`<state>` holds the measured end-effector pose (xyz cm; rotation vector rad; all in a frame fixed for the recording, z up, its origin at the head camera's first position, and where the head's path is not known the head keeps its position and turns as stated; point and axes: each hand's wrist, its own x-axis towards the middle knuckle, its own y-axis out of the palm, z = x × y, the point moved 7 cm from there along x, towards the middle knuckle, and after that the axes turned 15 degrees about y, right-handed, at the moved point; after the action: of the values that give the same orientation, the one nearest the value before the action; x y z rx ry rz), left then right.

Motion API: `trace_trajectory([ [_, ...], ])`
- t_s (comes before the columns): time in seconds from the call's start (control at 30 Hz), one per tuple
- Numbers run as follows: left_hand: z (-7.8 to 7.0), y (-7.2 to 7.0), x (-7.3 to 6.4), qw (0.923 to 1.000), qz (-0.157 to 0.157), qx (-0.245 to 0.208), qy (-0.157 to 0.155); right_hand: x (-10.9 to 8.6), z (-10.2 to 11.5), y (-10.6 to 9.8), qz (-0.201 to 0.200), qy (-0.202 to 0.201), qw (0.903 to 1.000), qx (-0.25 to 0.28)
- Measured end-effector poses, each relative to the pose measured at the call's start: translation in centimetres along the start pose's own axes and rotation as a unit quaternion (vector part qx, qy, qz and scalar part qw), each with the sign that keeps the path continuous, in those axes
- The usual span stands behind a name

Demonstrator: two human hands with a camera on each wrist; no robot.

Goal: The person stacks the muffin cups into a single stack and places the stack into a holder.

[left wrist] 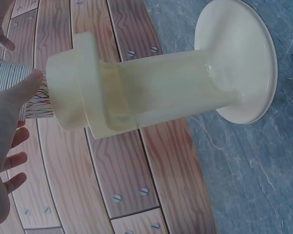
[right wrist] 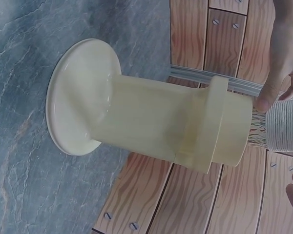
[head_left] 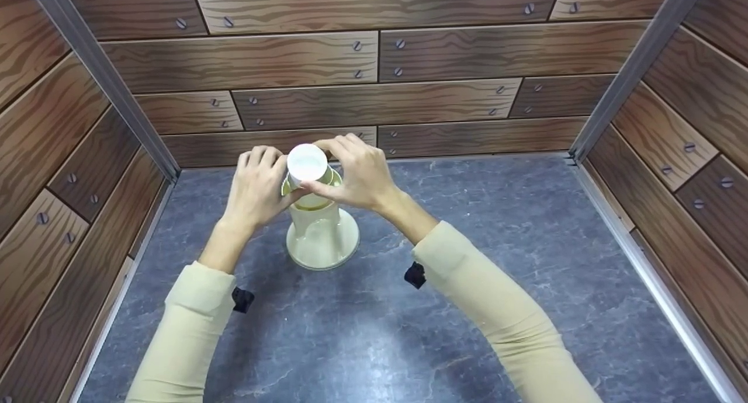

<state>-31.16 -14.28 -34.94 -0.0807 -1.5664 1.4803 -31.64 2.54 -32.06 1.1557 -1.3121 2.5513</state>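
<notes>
A cream cup dispenser (head_left: 312, 222) stands upright on its wide round base in the head view; the wrist views show its tube (left wrist: 166, 85) sideways, with a thick collar (right wrist: 212, 126) at the top. Rising from the collar is what looks like a stack of white paper cups (right wrist: 284, 126), ridged by its rims and patterned lower down. My left hand (head_left: 255, 184) grips the stack from the left, its thumb across the front just above the collar. From the right, my right hand (head_left: 361, 172) holds it near the top cup's rim. The far-side fingers are partly hidden.
The dispenser's base rests on a dark grey marbled surface (head_left: 362, 309). Wood-patterned panels (head_left: 374, 58) enclose the back and both sides, joined by metal corner strips (head_left: 108, 82). A small black piece (head_left: 242, 299) shows beside the left cuff, another (head_left: 415, 275) beside the right.
</notes>
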Motion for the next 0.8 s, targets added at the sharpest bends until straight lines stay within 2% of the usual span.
trace_trajectory([
  [0.47,-0.4,1.0,0.1,0.9977,0.063,0.024,0.009,0.3,-0.7,0.9,0.017,0.016,0.9997,-0.010],
  [0.8,-0.2,1.6,0.0,0.9959,0.090,0.013,0.003,0.5,-1.0,1.4,0.035,0.032,0.9988,-0.011],
])
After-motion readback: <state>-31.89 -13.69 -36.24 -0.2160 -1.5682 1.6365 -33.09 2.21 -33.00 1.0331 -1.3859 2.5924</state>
